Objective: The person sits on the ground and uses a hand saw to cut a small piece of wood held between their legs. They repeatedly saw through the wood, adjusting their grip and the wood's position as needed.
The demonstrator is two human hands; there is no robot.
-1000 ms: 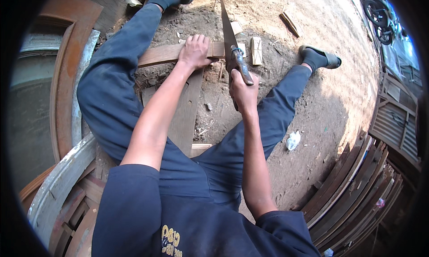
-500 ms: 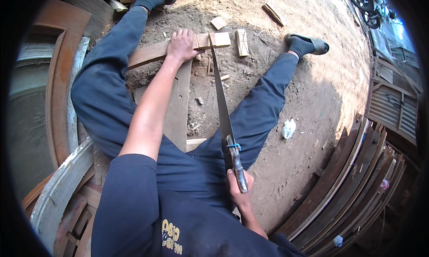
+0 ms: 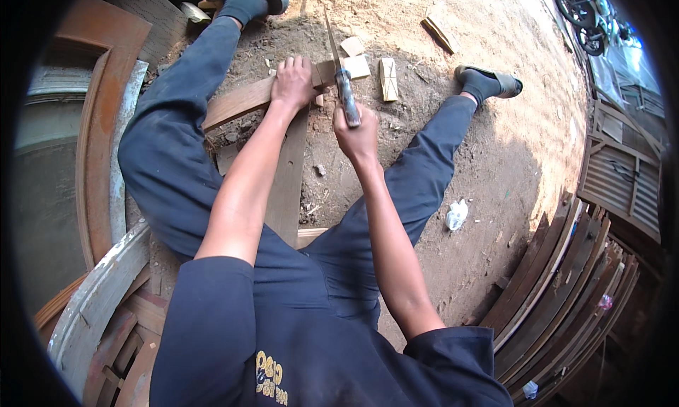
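Observation:
My left hand point(image 3: 293, 84) is closed over a wooden board point(image 3: 244, 103), pressing it down near its right end. Beneath that board runs a longer plank point(image 3: 286, 177), reaching back between my legs. My right hand point(image 3: 357, 132) grips the handle of a handsaw point(image 3: 333, 43), whose blade points away from me. The saw crosses the board just right of my left hand, with its handle close to the wood. Past the blade shows the board's pale end point(image 3: 356, 67). A small wood block point(image 3: 388, 79) with pencil lines lies on the ground to the right.
Wood offcuts point(image 3: 440, 35) are scattered on the dirt ahead. Old door frames point(image 3: 95, 152) lean at the left. A stack of boards point(image 3: 559, 287) fills the lower right, and a crumpled plastic bag point(image 3: 456, 214) lies nearer my right leg. A motorcycle point(image 3: 585, 14) stands far right.
My right hand has pushed the saw forward, from near my lap up to the board. The blade now extends well beyond the wood. My left hand stays on the board.

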